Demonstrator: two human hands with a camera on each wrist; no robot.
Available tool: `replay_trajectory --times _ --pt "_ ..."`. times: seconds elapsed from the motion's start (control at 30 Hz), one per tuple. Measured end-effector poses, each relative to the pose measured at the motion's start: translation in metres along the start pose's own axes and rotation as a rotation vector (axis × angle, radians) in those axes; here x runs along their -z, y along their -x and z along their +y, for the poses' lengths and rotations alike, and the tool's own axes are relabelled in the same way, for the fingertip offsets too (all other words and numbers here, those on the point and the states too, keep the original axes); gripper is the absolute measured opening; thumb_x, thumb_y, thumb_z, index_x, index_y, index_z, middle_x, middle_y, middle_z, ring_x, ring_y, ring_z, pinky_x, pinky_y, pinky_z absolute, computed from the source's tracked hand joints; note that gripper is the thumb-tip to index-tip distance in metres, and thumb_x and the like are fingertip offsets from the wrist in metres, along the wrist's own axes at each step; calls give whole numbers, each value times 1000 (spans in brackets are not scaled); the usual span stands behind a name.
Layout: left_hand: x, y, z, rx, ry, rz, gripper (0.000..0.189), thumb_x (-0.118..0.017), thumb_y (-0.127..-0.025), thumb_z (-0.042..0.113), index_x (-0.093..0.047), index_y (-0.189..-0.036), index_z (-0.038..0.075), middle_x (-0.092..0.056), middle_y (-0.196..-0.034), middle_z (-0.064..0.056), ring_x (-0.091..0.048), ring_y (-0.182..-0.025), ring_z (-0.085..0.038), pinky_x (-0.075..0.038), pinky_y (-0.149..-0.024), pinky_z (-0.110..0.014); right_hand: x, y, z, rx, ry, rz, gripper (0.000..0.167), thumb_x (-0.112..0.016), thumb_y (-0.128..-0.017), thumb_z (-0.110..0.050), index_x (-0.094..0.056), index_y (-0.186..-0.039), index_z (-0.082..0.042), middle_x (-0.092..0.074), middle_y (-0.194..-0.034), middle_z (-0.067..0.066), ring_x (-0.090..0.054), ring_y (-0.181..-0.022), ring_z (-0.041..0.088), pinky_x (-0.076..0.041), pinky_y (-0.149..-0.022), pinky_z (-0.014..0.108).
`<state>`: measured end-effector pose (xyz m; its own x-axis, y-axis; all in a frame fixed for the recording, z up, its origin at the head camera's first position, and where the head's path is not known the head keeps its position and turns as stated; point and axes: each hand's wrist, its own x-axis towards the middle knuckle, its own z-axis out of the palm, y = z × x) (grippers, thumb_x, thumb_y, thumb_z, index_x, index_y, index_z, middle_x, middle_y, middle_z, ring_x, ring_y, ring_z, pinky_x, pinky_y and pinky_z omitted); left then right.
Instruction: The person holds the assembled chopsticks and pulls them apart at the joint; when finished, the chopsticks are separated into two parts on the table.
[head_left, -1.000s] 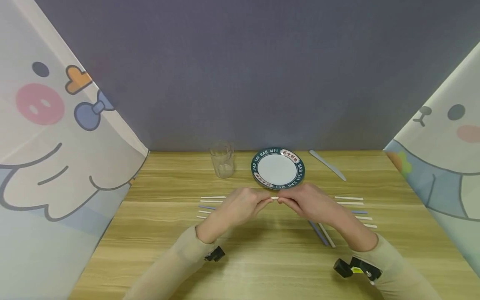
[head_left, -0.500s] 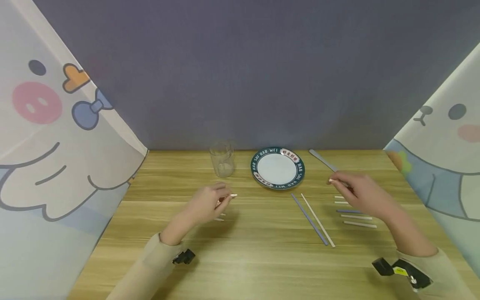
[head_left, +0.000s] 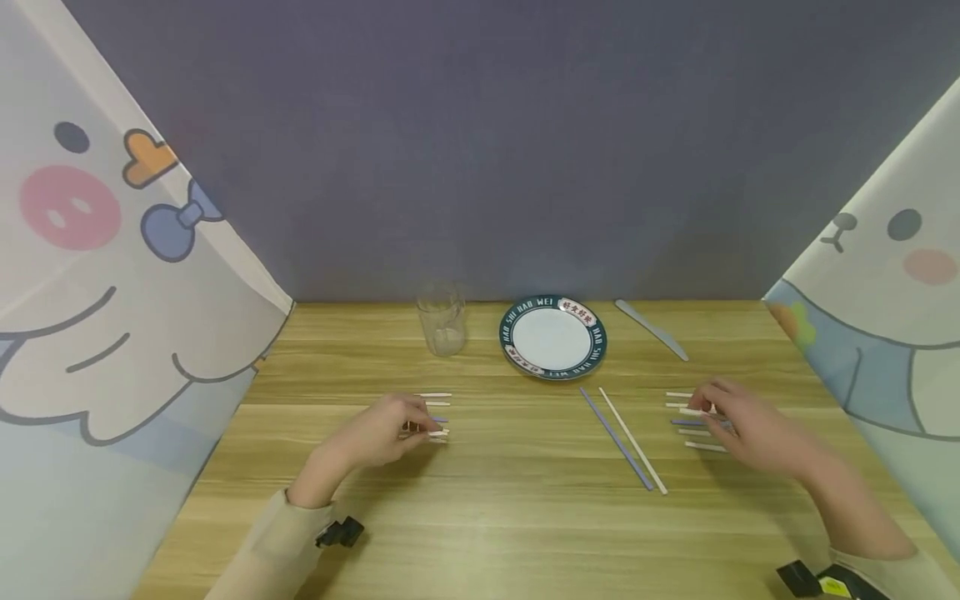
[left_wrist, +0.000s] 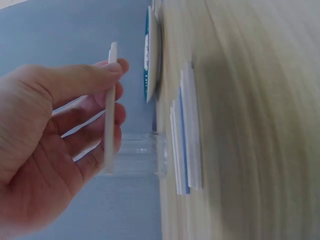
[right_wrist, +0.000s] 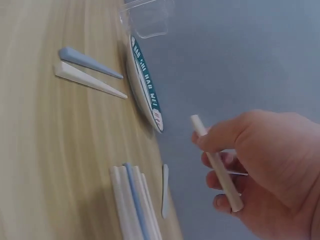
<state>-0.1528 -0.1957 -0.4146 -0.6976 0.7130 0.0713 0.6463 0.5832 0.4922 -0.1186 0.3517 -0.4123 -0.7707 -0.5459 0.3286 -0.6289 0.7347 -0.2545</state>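
My left hand (head_left: 382, 429) pinches a short white stick (left_wrist: 109, 130) between thumb and fingers, over a row of short white sticks with a blue one among them (left_wrist: 182, 135). On the other side, my right hand (head_left: 750, 425) holds a second short white stick (right_wrist: 222, 175) the same way, its thumb pressed along it. Below that hand lies a matching row of white sticks and one blue stick (right_wrist: 135, 195). Both hands partly cover their rows in the head view. Both held sticks show above the table in the wrist views.
Between the hands, a long blue stick (head_left: 617, 437) and a long white stick (head_left: 633, 442) lie slanted side by side. Behind them are a green-rimmed white plate (head_left: 553, 339), a clear glass (head_left: 442, 325) and a table knife (head_left: 651, 330). A grey wall panel (head_left: 480, 150) closes off the back.
A second ago both hands met in front of the plate at a white stick. They have since moved apart, each carrying a stick outward and then toward its own row.
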Motion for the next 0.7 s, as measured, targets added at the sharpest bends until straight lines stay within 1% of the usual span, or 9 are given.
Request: replay_trajectory --times 0.03,0.1,0.2,0.27,0.37,0.53,0.63,0.7 --pt "-1 1 -1 -2 7 -6 13 -76 -96 4 -84 -106 9 -70 -92 5 -55 -76 3 -55 -68 -18 -2 3 2 9 19 2 38 -79 -80 12 -66 -103 -16 -60 -97 -12 -49 -84 -5 -47 -64 25" --pt "-3 2 -3 -5 14 -13 10 -78 -95 6 -84 -101 11 -73 -92 6 -59 -79 2 -57 -71 -19 -5 7 4 15 22 -12 39 -84 -77 9 -69 -101 -19 -59 -94 -16 -48 -84 -6 -47 -63 24" --pt "-7 5 -7 7 23 -27 6 -81 -94 9 -84 -96 13 -75 -89 8 -61 -80 3 -57 -72 -19 -9 14 7 11 -30 -40 38 -86 -78 8 -72 -99 -20 -58 -89 -20 -46 -80 -10 -43 -60 21" --pt "-9 6 -10 15 28 -41 6 -82 -92 8 -84 -95 14 -76 -88 8 -61 -78 4 -57 -71 -18 -10 18 9 3 -47 -55 37 -87 -78 7 -73 -98 -21 -59 -87 -21 -46 -79 -11 -43 -59 20" --pt "-10 7 -11 42 34 -58 8 -83 -90 5 -84 -93 13 -77 -88 6 -60 -77 6 -56 -69 -17 -12 23 12 -10 -41 -74 34 -88 -77 4 -75 -96 -21 -60 -86 -22 -47 -78 -12 -45 -59 20" --pt "-11 6 -12 53 37 -78 11 -84 -88 2 -83 -89 13 -78 -86 5 -60 -75 6 -56 -68 -17 -11 29 17 -68 -62 -136 30 -89 -78 0 -75 -93 -23 -66 -86 -22 -51 -78 -12 -49 -60 22" --pt "-12 4 -13 54 34 -92 13 -85 -87 1 -82 -87 14 -77 -85 7 -61 -74 5 -56 -68 -18 -12 31 19 -80 -88 -159 30 -90 -78 -1 -76 -92 -23 -68 -87 -20 -52 -77 -12 -50 -60 22" --pt "-13 2 -14 63 35 -101 13 -85 -87 1 -81 -86 14 -77 -84 6 -61 -73 5 -56 -68 -18 -13 33 20 -77 -94 -157 30 -90 -77 -1 -76 -90 -23 -67 -85 -21 -51 -77 -12 -49 -59 22"
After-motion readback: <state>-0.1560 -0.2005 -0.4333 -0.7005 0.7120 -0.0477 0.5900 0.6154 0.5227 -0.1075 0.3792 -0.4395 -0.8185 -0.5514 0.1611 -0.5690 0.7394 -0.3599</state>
